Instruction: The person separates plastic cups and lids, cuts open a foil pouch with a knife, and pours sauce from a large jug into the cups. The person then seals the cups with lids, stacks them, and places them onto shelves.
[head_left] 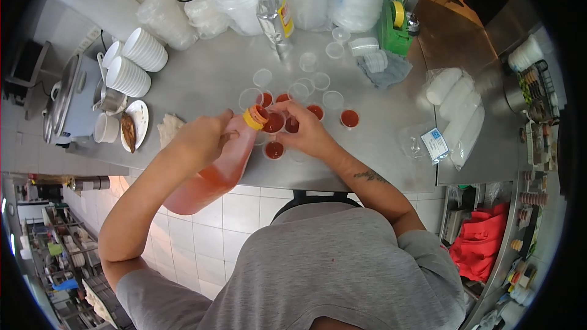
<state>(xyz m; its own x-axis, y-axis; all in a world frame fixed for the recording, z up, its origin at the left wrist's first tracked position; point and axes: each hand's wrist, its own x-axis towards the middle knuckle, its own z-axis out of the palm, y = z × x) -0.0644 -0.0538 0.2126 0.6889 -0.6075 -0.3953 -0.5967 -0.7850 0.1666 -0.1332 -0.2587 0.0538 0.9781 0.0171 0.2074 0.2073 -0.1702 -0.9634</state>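
Observation:
My left hand (211,129) grips a large translucent plastic jug (221,168) of red sauce near its neck. The jug is tilted, its yellow-ringed mouth over a small clear plastic cup (273,123) with red sauce inside. My right hand (309,131) has its thumb and fingers curled around the side of that cup; the exact contact is partly hidden. Other sauce-filled cups stand close by: one in front (274,150), one behind my right hand (315,112) and one farther right (349,118). Behind them are several clear cups without visible sauce, among them one at the back (262,77).
White bowls (128,76) are stacked at left, beside a plate (140,123) with brown food. A foil pouch (276,21) stands at the back near a green tape dispenser (396,27) and a grey cloth (388,72). Bagged white cups (455,110) lie at right.

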